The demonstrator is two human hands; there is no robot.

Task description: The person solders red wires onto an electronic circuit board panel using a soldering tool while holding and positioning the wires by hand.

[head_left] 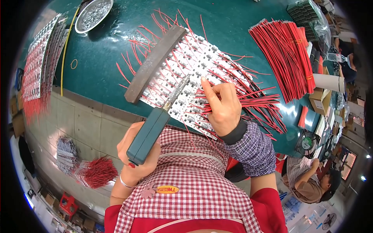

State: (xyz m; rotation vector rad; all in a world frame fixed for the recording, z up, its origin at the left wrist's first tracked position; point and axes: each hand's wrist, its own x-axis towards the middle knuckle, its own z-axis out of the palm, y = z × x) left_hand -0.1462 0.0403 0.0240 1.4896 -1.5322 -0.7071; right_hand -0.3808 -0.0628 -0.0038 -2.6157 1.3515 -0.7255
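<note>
My left hand (153,158) is wrapped round the green handle of a soldering iron (148,136). Its metal tip rests at or just over the middle of a white circuit board panel (202,52) full of small dark parts; contact is hard to judge. Over the panel's right part, my right hand (226,106) is closed on a bundle of thin red and black wires (258,101), index finger and thumb near the iron's tip. Many wires stick out from the panel's edges. A dark flat bar (155,64) lies across the panel's left part.
On the green table (105,73) are a metal bowl (93,16) at far left and a large red wire bundle (281,58) at right. Wired panels (42,62) stand at left. A small fan (307,142) and a seated person (311,180) are at right.
</note>
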